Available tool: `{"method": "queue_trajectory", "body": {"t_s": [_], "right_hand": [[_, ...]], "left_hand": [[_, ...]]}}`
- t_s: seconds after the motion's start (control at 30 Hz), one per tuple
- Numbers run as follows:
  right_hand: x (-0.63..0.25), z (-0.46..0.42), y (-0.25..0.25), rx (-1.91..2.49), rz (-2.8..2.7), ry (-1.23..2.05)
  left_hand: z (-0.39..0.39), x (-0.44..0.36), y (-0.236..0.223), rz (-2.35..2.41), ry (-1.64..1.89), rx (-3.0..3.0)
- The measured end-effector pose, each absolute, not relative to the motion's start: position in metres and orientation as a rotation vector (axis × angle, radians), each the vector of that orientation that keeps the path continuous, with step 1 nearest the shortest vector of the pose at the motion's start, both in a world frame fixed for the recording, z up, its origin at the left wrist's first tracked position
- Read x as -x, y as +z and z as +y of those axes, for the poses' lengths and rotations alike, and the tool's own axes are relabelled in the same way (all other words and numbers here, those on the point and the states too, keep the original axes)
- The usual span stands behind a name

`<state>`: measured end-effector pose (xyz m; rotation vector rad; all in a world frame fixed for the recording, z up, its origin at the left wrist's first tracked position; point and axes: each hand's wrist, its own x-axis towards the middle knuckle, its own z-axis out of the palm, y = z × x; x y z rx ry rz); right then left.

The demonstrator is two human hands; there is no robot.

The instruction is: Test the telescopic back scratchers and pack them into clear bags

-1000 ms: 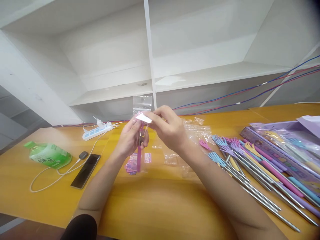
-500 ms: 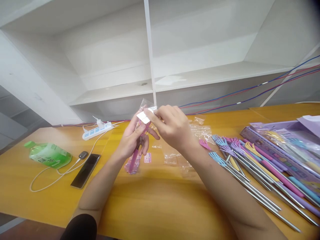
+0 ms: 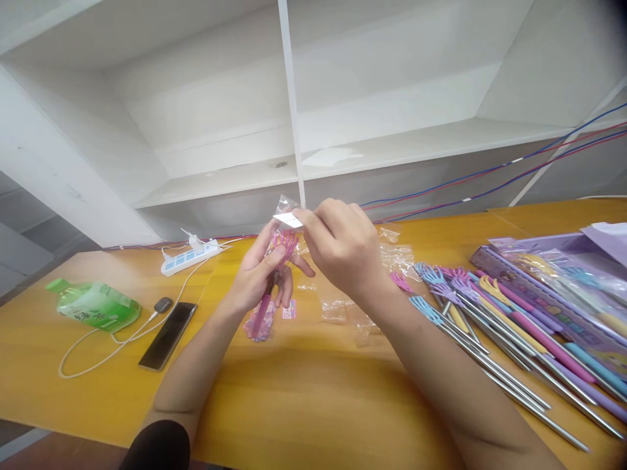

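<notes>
My left hand (image 3: 257, 274) is closed around a pink back scratcher (image 3: 286, 242), its claw end up and its pink handle slanting down below the palm. A clear plastic bag (image 3: 284, 202) shows at the claw end; how far down it covers the scratcher I cannot tell. Between the thumb and finger of my right hand (image 3: 343, 245) is a small white card (image 3: 287, 220), held just above the claw. Under my left hand on the table lie a pink patterned packet (image 3: 259, 326) and a small printed card (image 3: 289, 309).
Clear plastic wrappers (image 3: 343, 307) lie at mid-table. To the right are several colourful back scratchers (image 3: 490, 320) and a purple box (image 3: 531, 282) of bagged ones. A green bottle (image 3: 98, 304), a phone (image 3: 168, 336) and a power strip (image 3: 191, 257) are at left.
My right hand has moved slightly up and right with the white card, drawing it off the scratcher's claw, which now shows. My left hand has stayed in place.
</notes>
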<state>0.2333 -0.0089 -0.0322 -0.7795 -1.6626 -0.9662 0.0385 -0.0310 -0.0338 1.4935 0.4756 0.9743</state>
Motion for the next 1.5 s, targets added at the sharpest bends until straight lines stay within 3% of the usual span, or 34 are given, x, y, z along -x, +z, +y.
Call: {"method": "queue_trajectory", "body": {"t_s": [0.47,0.7,0.93,1.23,1.5], "right_hand": [[-0.261,-0.009,-0.016,0.737,-1.732,-0.22],[-0.259,-0.009,-0.016,0.829,-1.768,-0.478],[-0.249,-0.012,-0.019,0.644,-1.661,-0.47],[-0.238,-0.015,-0.024,0.631,-1.542,-0.132],[-0.236,-0.014,-0.024,0.648,-1.528,-0.114]], "left_hand": [[-0.032,-0.037,-0.031,0.456,0.843,-1.44],[-0.035,-0.039,-0.032,0.434,0.768,-1.409],[-0.035,-0.041,-0.032,0.414,0.794,-1.369],[-0.037,-0.039,-0.025,0.395,0.83,-1.364],[-0.037,-0.038,-0.026,0.351,0.839,-1.349]]}}
